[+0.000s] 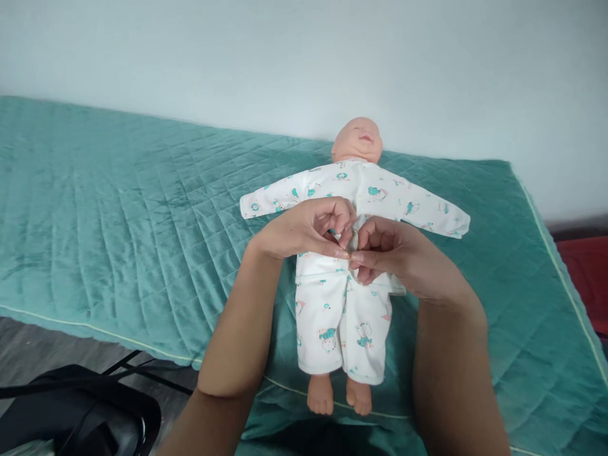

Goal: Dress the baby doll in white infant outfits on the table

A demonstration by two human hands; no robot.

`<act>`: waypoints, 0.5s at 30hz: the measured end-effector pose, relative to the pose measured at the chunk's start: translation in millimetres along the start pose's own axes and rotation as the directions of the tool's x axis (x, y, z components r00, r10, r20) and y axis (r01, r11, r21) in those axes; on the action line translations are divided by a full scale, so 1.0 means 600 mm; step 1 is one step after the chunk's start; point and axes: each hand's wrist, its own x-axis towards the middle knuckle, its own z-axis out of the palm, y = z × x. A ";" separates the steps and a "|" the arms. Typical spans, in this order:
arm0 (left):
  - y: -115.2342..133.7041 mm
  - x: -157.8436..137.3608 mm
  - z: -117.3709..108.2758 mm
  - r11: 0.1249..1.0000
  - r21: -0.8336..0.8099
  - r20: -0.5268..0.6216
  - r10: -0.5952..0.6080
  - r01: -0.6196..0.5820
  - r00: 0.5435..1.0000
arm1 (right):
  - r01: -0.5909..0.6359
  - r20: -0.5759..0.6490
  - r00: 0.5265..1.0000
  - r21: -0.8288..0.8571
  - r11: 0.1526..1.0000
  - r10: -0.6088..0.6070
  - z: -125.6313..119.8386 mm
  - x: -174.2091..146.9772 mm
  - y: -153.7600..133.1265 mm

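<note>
From where I stand, the doll [358, 139] lies face up on the green quilted cover [118, 209], head to the far side, feet toward the person, sleeves spread left and right. Both hands are busy low on the front of its white top [332, 180]: the left hand [327, 229] and the right hand [388, 251] each seem to pinch a bit of its front edge, thumb tips almost meeting. Whether a snap or a tie sits between them I can't make out; the fingers cover it.

My worry would be the two edges meeting out of line, since the hem pokes out loose to the right of the right hand. A slip of either thumb could let the cloth spring apart, and a hard tug might drag the doll nearer, its feet [320, 396] being already by the cover's near trim. The fingers could also catch the white trousers [318, 323] just beneath.

The cover is creased on the left and has pale piping along its edges. Behind it rises a plain pale wall [190, 57]; near left, a black object [109, 411] stands over grey flooring [21, 342], and something red [584, 272] shows far right
</note>
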 end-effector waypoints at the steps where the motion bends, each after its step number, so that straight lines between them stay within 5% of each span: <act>1: -0.001 0.000 0.000 1.000 -0.005 0.002 0.004 -0.004 1.000 | 0.004 0.009 1.000 0.005 1.000 -0.004 -0.001 0.000 0.000; 5: -0.004 0.003 0.007 0.997 -0.047 0.004 0.054 -0.053 0.999 | 0.041 0.071 0.996 0.066 0.997 -0.046 -0.006 -0.004 -0.002; 9: 0.001 0.011 0.025 0.980 -0.010 -0.085 0.197 -0.199 0.977 | 0.008 0.255 0.963 0.290 0.957 -0.086 -0.005 0.002 0.016; 11: 0.008 0.017 0.039 0.959 0.089 -0.141 0.281 -0.270 0.949 | -0.037 0.409 0.898 0.434 0.900 -0.160 -0.002 0.012 0.038; 14: 0.021 0.026 0.068 0.918 0.223 -0.099 0.355 -0.327 0.930 | -0.116 0.636 0.714 0.519 0.847 -0.292 -0.005 0.021 0.073; 15: 0.024 0.028 0.080 0.909 0.240 -0.060 0.364 -0.340 0.930 | -0.121 0.660 0.709 0.460 0.880 -0.248 -0.009 0.019 0.081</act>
